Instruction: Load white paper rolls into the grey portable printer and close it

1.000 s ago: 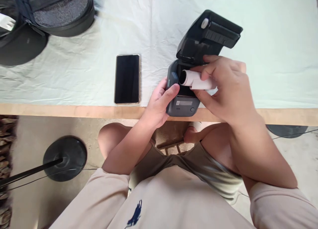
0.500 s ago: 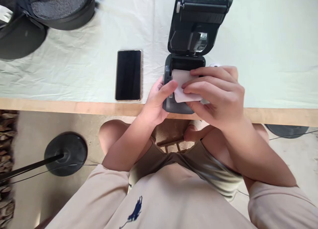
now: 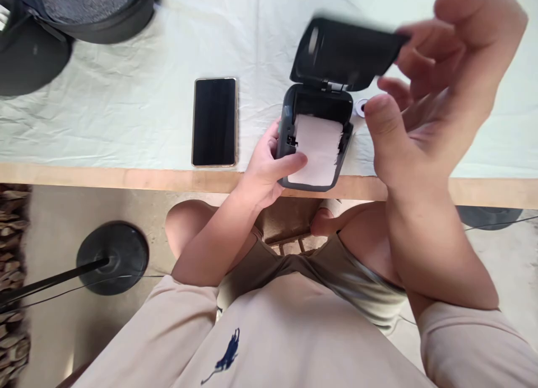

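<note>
My left hand (image 3: 267,166) is closed around the left side of a dark portable receipt printer (image 3: 287,112) at the table's front edge, its thumb pressing on white paper (image 3: 320,141). That paper lies over the printer's paper bay and front, with a ragged right edge. The hinged printer lid (image 3: 342,54) is raised and tilted, blurred by motion. At the lid's right corner are the fingertips of my right hand (image 3: 441,91); its fingers are bent and its thumb is spread well apart from them. A small white paper roll (image 3: 360,107) stands right of the printer, partly behind my right thumb.
A smartphone (image 3: 214,121) with a dark screen lies left of the printer on the pale tablecloth (image 3: 168,113). Dark sandals (image 3: 96,12) occupy the far left corner. Below the wooden table edge (image 3: 126,176), a black round stand base (image 3: 112,258) rests on the floor.
My right hand has left the paper and moved up and right to the lid. The lid has tipped forward from its wide-open position. The paper now lies flatter over the printer's front.
</note>
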`<state>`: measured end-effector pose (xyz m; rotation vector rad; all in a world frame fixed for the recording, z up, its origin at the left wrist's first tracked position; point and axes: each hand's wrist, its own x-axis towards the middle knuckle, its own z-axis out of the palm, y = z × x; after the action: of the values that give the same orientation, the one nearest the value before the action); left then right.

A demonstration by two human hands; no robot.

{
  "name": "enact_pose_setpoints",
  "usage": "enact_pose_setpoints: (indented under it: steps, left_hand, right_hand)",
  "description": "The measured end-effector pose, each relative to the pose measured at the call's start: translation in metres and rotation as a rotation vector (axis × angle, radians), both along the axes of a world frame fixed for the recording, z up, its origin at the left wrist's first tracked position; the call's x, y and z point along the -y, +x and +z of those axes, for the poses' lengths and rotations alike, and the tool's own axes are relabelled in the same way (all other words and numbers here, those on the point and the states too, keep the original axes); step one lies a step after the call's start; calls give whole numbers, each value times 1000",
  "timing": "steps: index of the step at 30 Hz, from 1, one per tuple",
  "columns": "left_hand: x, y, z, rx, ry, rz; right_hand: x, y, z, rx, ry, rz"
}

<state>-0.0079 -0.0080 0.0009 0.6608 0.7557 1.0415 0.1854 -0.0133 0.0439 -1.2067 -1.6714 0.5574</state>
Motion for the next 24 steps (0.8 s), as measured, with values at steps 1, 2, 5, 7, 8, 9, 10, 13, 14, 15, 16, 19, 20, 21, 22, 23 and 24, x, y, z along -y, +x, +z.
enact_pose_setpoints:
  steps: [1, 2, 5, 7, 8, 9, 10, 13, 14, 15, 16, 19, 20, 21, 22, 23, 24]
  left_hand:
    - [0, -1, -1, 0, 2, -6]
    - [-1, -1, -1, 0, 7, -13]
    - [-1, -2, -1, 10, 12, -18]
    - [0, -2, 1, 24, 4, -7]
    - [0, -1, 3, 34, -1, 6]
    - [1, 0, 5, 46, -10, 18]
    - [2, 1, 8, 59, -23, 26]
    - [4, 5, 15, 80, -60, 34]
    - [4, 5, 17, 75, -67, 38]
    - [4, 6, 18, 65, -69, 43]
    - [4, 7, 18, 54, -67, 47]
    - [3, 6, 16, 37, -54, 76]
    - [3, 6, 15, 31, -53, 92]
    - [3, 6, 14, 24, -57, 102]
    - [3, 6, 13, 16, -61, 108]
    - [3, 6, 12, 9, -64, 102]
    - [2, 6, 12, 9, -63, 92]
  right_hand:
    - [-1, -1, -1, 20, 96, -19]
    - [-3, -1, -2, 32, 180, -10]
    - [-6, -1, -5, 117, 290, 148]
    - [-7, 0, -6, 121, 311, 160]
    - [-6, 0, -6, 105, 303, 128]
    - [-5, 0, -5, 88, 279, 88]
    - [-4, 0, -5, 69, 250, 53]
    - [1, -3, -4, 20, 122, 53]
    - [2, -4, -4, 4, 74, 78]
    - [3, -6, -3, -13, 24, 101]
    - [4, -6, -3, -29, -28, 120]
    - [4, -8, -1, -70, -131, 160]
    - [3, -8, -1, -81, -140, 170]
    - [2, -8, -1, -90, -144, 179]
    - [1, -8, -2, -99, -145, 183]
    - [0, -8, -3, -107, -144, 180]
    - [-1, -8, -4, -112, -146, 174]
